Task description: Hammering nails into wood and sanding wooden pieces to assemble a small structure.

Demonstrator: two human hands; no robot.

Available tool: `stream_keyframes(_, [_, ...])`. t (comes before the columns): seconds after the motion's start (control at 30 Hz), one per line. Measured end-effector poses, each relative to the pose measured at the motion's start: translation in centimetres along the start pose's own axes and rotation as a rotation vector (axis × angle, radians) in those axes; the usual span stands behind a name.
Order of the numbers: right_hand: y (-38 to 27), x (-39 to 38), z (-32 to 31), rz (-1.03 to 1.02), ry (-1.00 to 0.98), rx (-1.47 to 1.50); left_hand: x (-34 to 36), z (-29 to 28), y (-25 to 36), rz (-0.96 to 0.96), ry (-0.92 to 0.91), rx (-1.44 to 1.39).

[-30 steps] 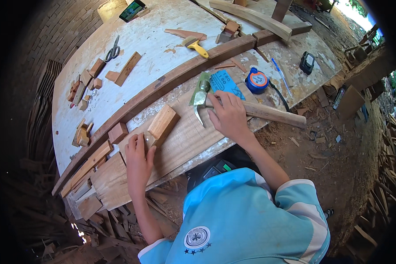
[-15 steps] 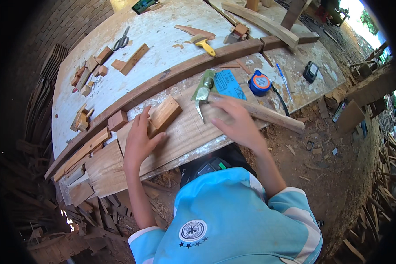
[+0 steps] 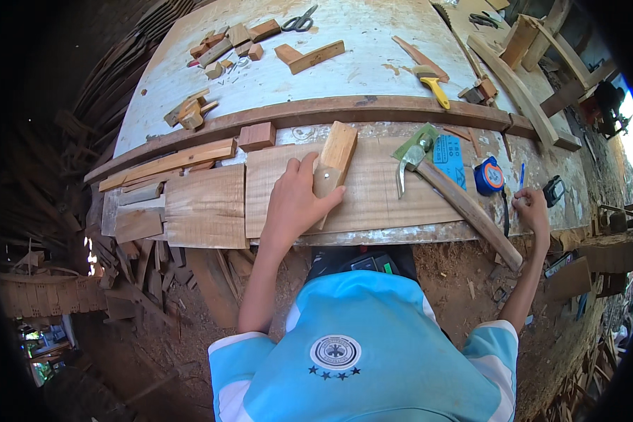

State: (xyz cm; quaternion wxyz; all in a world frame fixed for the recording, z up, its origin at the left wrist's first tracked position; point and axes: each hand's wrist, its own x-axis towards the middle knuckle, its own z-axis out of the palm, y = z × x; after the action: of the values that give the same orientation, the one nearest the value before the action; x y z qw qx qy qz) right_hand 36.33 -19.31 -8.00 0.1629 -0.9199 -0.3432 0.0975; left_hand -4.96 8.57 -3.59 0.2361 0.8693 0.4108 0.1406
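My left hand [image 3: 294, 200] curves around the lower end of a wooden block [image 3: 340, 151], thumb on one side and fingers on the other. Under the block lies a wide, flat board [image 3: 387, 193]. Out to the right, my right hand [image 3: 534, 211] has its fingers pinched at the near end of a thin blue pen [image 3: 522, 173]. Between the hands, a claw hammer [image 3: 464, 209] rests across the board, its handle jutting past the table's near edge. Green and blue sandpaper [image 3: 449, 158] lies by the hammer head. A blue tape measure [image 3: 489, 176] sits left of the pen.
A long wooden beam [image 3: 295, 112] crosses the table. Beyond it lie scissors [image 3: 299, 20], a yellow-handled brush [image 3: 435, 88], an L-shaped wood piece [image 3: 313, 56] and several small blocks. A dark device [image 3: 554, 190] sits beside my right hand. Wood scraps litter the floor.
My right hand has left the hammer and moved right to the pen. My left hand has closed around the block, which now stands more upright in view. The view has shifted and turned.
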Motion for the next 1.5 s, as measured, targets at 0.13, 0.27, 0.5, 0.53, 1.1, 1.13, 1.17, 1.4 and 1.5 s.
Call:
stream_keyframes(0.13, [1.1,1.0,0.0,-0.029,0.151,0.029,0.4,-0.9,-0.4,-0.132,-0.160,-0.202])
stream_keyframes(0.27, [-5.8,-2.8,-1.9,-0.058,0.609,0.184,2.2,-0.3,-0.5,-0.116,-0.094,-0.247])
stream_keyframes(0.5, [-22.4,-3.4,3.2,-0.162,0.027,1.144,4.5,0.1,1.9,0.060,-0.083,-0.147])
stream_keyframes(0.53, [-24.7,-3.0,4.4,-0.175,-0.093,1.063,4.7,0.3,1.4,0.094,-0.065,-0.121])
stream_keyframes(1.1, [-29.8,-4.2,8.0,-0.349,-0.611,0.863,3.7,-0.2,-1.0,0.165,-0.136,-0.197])
stream_keyframes(1.13, [-30.1,-4.4,8.0,-0.353,-0.614,0.859,3.7,-0.2,-1.1,0.162,-0.131,-0.199])
stream_keyframes(1.17, [-30.3,-4.6,7.9,-0.343,-0.609,0.835,3.7,-0.2,-1.1,0.175,-0.129,-0.216])
stream_keyframes(1.4, [-30.3,-4.4,8.1,-0.363,-0.675,0.861,6.6,0.5,-1.8,0.249,-0.031,-0.379])
stream_keyframes(1.5, [-30.4,-4.6,8.2,-0.340,-0.684,0.909,7.7,0.4,-0.4,0.213,-0.063,-0.173])
